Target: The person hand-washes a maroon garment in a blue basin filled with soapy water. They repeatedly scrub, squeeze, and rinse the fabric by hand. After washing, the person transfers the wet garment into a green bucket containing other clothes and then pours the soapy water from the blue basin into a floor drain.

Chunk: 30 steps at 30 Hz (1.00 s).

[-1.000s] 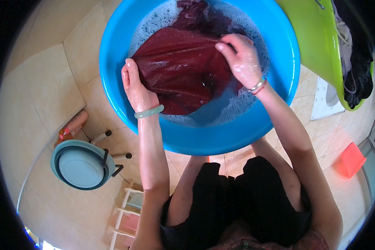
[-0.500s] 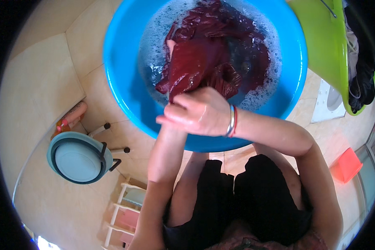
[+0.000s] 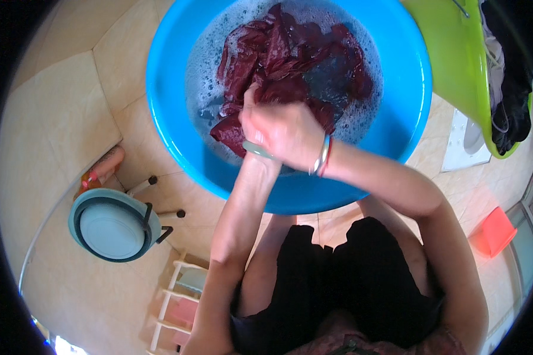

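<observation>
A dark red wet garment (image 3: pixel 278 65) lies bunched in soapy water inside a large blue basin (image 3: pixel 397 127). My left hand (image 3: pixel 252 112), with a pale green bangle at the wrist, reaches in over the garment's near side, partly covered by my other hand. One of its digits points away from me; the rest are hidden. My right hand (image 3: pixel 296 130), wearing a silver bangle and a red band, crosses over the left and presses on it. Its fingers look curled, but motion blurs them, and what they hold is hidden. A fold of the garment spreads beside and beneath both hands.
A lime-green tub (image 3: pixel 456 59) with dark and pale clothes (image 3: pixel 509 112) stands at the far right, near a white squat toilet (image 3: pixel 469 142). On the left are a grey-blue folding basin (image 3: pixel 109 228) and a white rack (image 3: pixel 170 290). A coral-red container (image 3: pixel 494 232) sits at right.
The garment has come off my left hand and forearm and dropped into the water, baring the green bangle. Both hands have moved farther into the basin, which has shifted slightly.
</observation>
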Motion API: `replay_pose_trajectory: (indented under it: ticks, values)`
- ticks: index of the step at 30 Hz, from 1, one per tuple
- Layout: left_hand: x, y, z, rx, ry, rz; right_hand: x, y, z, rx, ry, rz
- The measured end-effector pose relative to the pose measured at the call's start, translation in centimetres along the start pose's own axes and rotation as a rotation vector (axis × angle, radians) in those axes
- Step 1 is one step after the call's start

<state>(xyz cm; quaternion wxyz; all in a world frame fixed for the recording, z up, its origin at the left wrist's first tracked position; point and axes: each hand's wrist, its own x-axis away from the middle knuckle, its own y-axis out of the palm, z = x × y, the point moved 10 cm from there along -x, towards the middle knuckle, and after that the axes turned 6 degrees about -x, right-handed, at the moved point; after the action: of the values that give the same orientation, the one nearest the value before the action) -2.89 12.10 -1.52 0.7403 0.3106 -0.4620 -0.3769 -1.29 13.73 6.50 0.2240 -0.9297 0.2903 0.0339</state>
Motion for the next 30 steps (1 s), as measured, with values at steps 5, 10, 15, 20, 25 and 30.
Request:
replay_pose_trajectory:
  ticks: [5,10,15,20,25,30]
  values:
    - [1.3,-3.7,-3.1,-0.174,-0.159,0.567,-2.4,-4.0,8.8,0.278,0.255,0.163]
    - [0.7,-3.2,-1.7,-0.106,-0.160,0.290,0.3,-1.2,2.1,0.113,0.097,0.030]
    - [-0.5,-5.0,-1.6,-0.046,-0.087,0.233,-0.5,-1.2,1.6,0.062,0.062,0.101]
    - [0.8,-4.1,-3.5,-0.188,-0.171,0.576,-1.6,-4.1,10.4,0.252,0.330,0.202]
    - [1.0,-4.0,-0.9,-0.307,-0.137,0.407,1.1,0.1,0.8,0.071,0.103,0.006]
    - [1.2,-5.8,-1.3,-0.140,-0.063,0.400,-1.0,-1.9,4.1,0.042,0.181,0.150]
